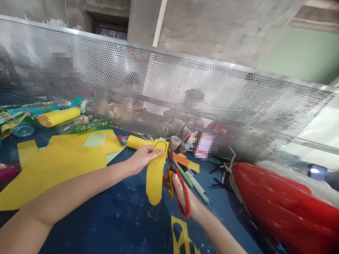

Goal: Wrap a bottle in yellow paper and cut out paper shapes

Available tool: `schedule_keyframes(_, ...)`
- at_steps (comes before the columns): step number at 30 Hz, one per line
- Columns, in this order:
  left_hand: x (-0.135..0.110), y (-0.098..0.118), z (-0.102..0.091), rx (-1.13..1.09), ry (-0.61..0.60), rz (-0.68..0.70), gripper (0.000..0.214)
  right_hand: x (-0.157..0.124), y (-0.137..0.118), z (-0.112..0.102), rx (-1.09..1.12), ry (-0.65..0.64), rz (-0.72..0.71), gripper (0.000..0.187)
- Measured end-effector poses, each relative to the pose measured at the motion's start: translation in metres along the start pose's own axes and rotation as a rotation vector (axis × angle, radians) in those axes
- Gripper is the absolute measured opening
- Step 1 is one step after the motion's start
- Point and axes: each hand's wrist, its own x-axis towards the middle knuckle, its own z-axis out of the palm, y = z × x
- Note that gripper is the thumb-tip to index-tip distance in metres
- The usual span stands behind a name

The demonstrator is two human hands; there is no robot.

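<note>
My left hand [141, 157] pinches the top of a long yellow paper piece [155, 176] with a black arc drawn near its upper end. The paper hangs down over the blue table [127, 218]. My right hand [182, 192] grips red-and-yellow-handled scissors [174, 183], whose blades point up along the right edge of the paper piece. A yellow paper offcut [181, 236] lies on the table below my hands.
Large yellow paper sheets [58, 162] cover the left of the table. Plastic bottles [84, 125] and a yellow roll [57, 117] lie behind them. Pens [194, 183] and paper scraps lie to the right, beside a red shiny object [278, 201]. A perforated metal screen [185, 91] runs along the back.
</note>
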Motion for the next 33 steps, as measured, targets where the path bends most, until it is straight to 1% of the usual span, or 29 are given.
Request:
schedule_keyframes(3, -0.004, 0.001, 0.005, -0.017, -0.004, 0.010, 0.018, -0.001, 0.000, 0.002, -0.033, -0.048, -0.019, 0.051)
schedule_keyframes(8, -0.004, -0.004, 0.005, -0.044, -0.001, 0.044, 0.018, -0.004, -0.003, 0.003, -0.062, -0.018, -0.017, 0.047)
schedule_keyframes(15, -0.004, -0.004, 0.005, -0.043, -0.003, 0.052, 0.018, -0.004, 0.001, 0.002, -0.062, -0.063, -0.051, 0.037)
schedule_keyframes(20, -0.004, -0.006, 0.005, -0.014, 0.022, 0.053, 0.018, -0.005, 0.000, 0.000, -0.089, -0.055, -0.066, 0.037)
schedule_keyframes(23, -0.002, -0.009, 0.003, 0.003, 0.033, 0.069, 0.019, -0.004, 0.000, 0.000, -0.091, -0.065, -0.054, 0.040)
schedule_keyframes(26, -0.001, -0.011, 0.003, 0.040, 0.031, 0.092, 0.022, -0.002, 0.004, 0.002, -0.043, -0.052, -0.039, 0.043)
schedule_keyframes(30, -0.002, -0.011, 0.004, 0.070, 0.026, 0.113, 0.025, -0.001, 0.010, 0.006, 0.063, -0.025, 0.037, 0.049)
schedule_keyframes(33, -0.002, -0.012, 0.005, 0.085, 0.039, 0.110, 0.029, 0.000, 0.011, 0.007, 0.071, -0.030, 0.075, 0.051)
